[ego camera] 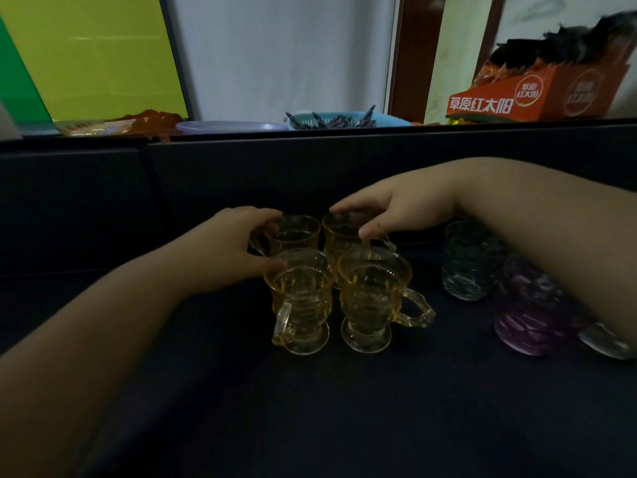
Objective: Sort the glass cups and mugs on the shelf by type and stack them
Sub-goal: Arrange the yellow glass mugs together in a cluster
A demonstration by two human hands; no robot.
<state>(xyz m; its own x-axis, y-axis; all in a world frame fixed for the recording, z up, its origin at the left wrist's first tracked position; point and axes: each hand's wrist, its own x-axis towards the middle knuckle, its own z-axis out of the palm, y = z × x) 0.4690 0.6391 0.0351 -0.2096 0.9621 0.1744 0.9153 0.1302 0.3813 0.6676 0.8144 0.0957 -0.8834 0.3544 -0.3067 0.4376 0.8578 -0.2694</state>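
Right forearm (pixel 537 215) over blue cup (pixel 468 267), purple cup (pixel 527 315).

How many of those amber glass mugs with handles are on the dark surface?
4, in a tight square: back-left amber glass mug under the left hand, back-right under the right hand, front-left, front-right. More may hide behind the right arm.

The orange carton (pixel 537 94) at the upper right carries white characters reading 草原红太阳 along its front face, and round badges on its front and side repeat 红太阳, though their smaller print is too blurred to read
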